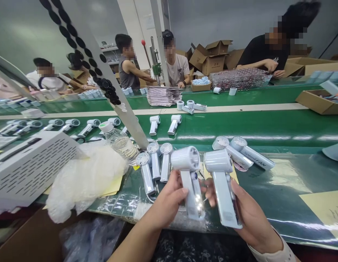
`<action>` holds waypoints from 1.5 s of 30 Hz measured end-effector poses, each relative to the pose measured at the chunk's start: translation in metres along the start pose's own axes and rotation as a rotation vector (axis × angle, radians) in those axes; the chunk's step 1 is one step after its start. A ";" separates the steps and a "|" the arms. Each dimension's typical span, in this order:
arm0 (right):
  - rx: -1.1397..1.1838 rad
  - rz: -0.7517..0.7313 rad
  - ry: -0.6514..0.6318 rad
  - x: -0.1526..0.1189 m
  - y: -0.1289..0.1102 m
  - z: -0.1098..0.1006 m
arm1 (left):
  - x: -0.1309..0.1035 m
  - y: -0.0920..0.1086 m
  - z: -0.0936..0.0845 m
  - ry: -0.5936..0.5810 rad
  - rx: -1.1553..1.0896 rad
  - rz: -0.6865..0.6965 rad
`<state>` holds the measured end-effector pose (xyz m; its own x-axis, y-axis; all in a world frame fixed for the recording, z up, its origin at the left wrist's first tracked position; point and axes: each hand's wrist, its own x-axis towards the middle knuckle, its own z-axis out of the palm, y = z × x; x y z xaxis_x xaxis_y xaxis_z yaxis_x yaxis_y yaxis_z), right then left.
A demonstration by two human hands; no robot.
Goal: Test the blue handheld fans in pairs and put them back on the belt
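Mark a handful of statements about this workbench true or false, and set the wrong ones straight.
1. The left hand holds one fan and the right hand holds a second fan. True.
2. The bottle's cap is bright red. False: the cap is whitish and green.
3. A fan marked "SpeedFAN" lies to the right of the two held ones. True.
4. The slotted white case stands at the right end of the bench. False: the case is on the left.
5. The lever beside the green press part has a red knob. True.
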<state>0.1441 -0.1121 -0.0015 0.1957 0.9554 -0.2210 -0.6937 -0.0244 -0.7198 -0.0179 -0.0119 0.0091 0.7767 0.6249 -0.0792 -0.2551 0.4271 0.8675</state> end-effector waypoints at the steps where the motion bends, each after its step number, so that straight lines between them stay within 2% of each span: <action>1: 0.015 0.011 0.011 -0.001 -0.002 0.000 | -0.002 0.001 0.001 -0.007 0.039 0.007; 6: 0.036 0.026 -0.043 -0.009 -0.013 0.006 | -0.010 0.011 0.008 -0.143 0.059 -0.018; 9: 0.033 -0.009 -0.042 -0.012 -0.018 0.008 | -0.012 0.013 0.010 -0.151 0.054 -0.028; 15: 0.059 -0.017 0.017 -0.010 -0.012 0.006 | -0.009 0.011 0.016 -0.086 -0.048 -0.053; 20: 0.019 0.025 0.010 -0.009 -0.009 0.003 | -0.006 0.008 0.019 -0.075 -0.190 -0.173; 24: -0.064 0.015 0.018 -0.007 -0.001 0.003 | -0.002 -0.004 0.019 0.038 -0.394 -0.166; 26: -0.171 -0.001 0.057 -0.006 0.007 0.001 | 0.000 -0.013 0.018 0.033 -0.490 -0.156; 28: -0.371 0.005 0.045 -0.004 0.014 -0.002 | 0.001 -0.021 0.014 -0.028 -0.562 -0.182; 30: -0.709 -0.009 -0.029 0.002 0.013 -0.008 | 0.000 -0.025 0.010 -0.059 -0.624 -0.205; 31: -0.925 -0.043 -0.022 0.007 0.009 -0.012 | -0.001 -0.026 0.007 -0.056 -0.645 -0.204; 33: -1.343 -0.151 0.135 0.025 -0.006 -0.021 | -0.004 -0.027 0.001 -0.032 -0.657 -0.212; 35: -1.596 -0.238 0.403 0.049 -0.021 -0.032 | -0.006 -0.028 -0.004 0.027 -0.633 -0.217; 37: -1.682 -0.247 0.521 0.071 -0.032 -0.042 | -0.008 -0.031 -0.008 0.099 -0.616 -0.231; 39: -1.711 -0.255 0.518 0.082 -0.034 -0.048 | -0.008 -0.034 -0.009 0.146 -0.623 -0.255; 42: -1.721 -0.344 0.442 0.074 -0.029 -0.046 | -0.007 -0.039 -0.009 0.179 -0.618 -0.278; 45: -1.585 -0.541 0.326 0.053 -0.019 -0.031 | -0.006 -0.042 -0.010 0.214 -0.600 -0.291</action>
<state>0.1888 -0.0702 -0.0196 0.4226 0.8620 0.2800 0.7729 -0.1813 -0.6081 -0.0174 -0.0273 -0.0315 0.7472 0.5190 -0.4151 -0.3760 0.8451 0.3800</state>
